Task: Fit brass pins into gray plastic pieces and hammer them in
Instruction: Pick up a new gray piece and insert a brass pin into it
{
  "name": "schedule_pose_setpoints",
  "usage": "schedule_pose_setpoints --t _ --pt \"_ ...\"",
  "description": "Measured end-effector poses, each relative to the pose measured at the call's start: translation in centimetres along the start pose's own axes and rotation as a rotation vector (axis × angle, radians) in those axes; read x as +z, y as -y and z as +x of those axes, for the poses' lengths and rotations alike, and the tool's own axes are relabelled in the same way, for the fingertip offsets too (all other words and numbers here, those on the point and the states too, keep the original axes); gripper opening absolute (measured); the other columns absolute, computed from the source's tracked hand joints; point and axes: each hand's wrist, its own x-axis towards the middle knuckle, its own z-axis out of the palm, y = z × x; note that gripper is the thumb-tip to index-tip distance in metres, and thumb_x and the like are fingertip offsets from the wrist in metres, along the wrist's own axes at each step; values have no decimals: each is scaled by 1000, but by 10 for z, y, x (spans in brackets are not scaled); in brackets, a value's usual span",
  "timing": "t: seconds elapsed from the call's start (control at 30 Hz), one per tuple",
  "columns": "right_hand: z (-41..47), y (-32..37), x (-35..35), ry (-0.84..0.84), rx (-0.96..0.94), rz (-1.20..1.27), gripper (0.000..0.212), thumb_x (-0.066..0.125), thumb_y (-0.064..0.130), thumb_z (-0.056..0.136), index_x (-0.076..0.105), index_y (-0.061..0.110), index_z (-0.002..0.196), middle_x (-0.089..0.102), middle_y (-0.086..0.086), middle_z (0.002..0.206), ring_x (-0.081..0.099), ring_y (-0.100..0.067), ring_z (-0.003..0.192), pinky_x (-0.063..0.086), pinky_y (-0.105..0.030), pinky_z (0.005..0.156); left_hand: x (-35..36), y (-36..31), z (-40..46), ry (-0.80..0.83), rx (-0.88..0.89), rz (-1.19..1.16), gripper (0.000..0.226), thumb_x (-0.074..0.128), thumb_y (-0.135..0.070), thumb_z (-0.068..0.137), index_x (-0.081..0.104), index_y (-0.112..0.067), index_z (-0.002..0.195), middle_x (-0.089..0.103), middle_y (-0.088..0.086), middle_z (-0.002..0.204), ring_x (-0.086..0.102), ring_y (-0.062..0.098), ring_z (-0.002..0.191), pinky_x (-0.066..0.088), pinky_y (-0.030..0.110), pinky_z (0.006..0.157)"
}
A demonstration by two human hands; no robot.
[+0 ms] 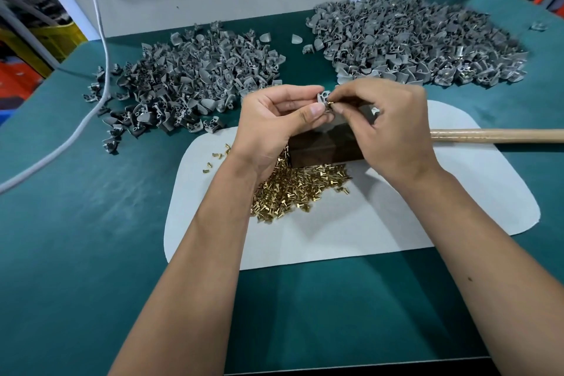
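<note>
Left fingers: the left hand pinches a gray plastic piece between thumb and curled fingertips, at the centre of the frame.
Right fingers: the right hand pinches a brass pin between thumb and forefinger, its tip touching the gray plastic piece.
Under the hands: a dark block sits just below both hands, partly hidden by them.
Pin supply: a heap of brass pins lies against the lower edge of the dark block, with a few strays to the left of it.
Mat: a white mat with rounded corners carries the block and the pins, in the middle of the frame.
Handle: a wooden handle runs from behind the right hand to the right edge; its head is hidden.
Left pile: a pile of gray pieces spreads across the upper left.
Right pile: a second gray pile fills the upper right, some of its pieces showing brass.
Surface: a green table cover lies under everything.
Cord: a white cord drops along the left side.
</note>
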Motion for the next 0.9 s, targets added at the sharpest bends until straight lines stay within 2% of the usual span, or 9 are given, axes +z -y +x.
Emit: schedule_pose_setpoints --t 0.17,0.33,0.47,0.63,0.77,0.9 --pt "3 -1 -2 7 23 -24 6 73 6 89 76 5 94 70 -6 92 63 -17 85 52 -27 79 1 -1 1 -29 6 30 21 69 2 91 71 7 111 75 23 98 76 29 86 62 29 79" --pt "1 0 -2 -21 120 -2 8 68 8 93 74 2 95 69 -7 91 61 -17 83 50 -27 75 7 1 0 -52 167 214 29 78 6 82 72 2 111 76 19 103 74 29 98 58 49 96" --pt "0 1 -1 -37 151 -3 9 68 8 93 74 1 94 70 -9 91 63 -19 84 50 -26 75 15 5 0 -72 196 290 31 83 7 77 73 8 106 77 19 101 76 32 95 60 46 93" --pt "0 4 2 -67 184 -11 8 69 9 89 75 4 90 71 -6 86 64 -18 79 52 -27 73 19 7 0 -116 205 286 24 83 8 74 78 -6 92 79 13 93 77 25 88 61 38 87" --pt "-1 4 1 -70 228 -7 7 70 10 86 76 6 87 72 -4 82 64 -16 76 53 -27 71 21 8 0 -112 188 305 25 82 10 74 77 -12 85 79 10 90 77 26 86 62 39 85" --pt "1 5 0 -30 257 -33 7 71 10 85 77 8 88 73 -2 82 64 -14 74 52 -22 72 21 10 0 -135 182 356 22 81 13 75 76 -4 88 78 15 90 77 27 85 62 40 85"
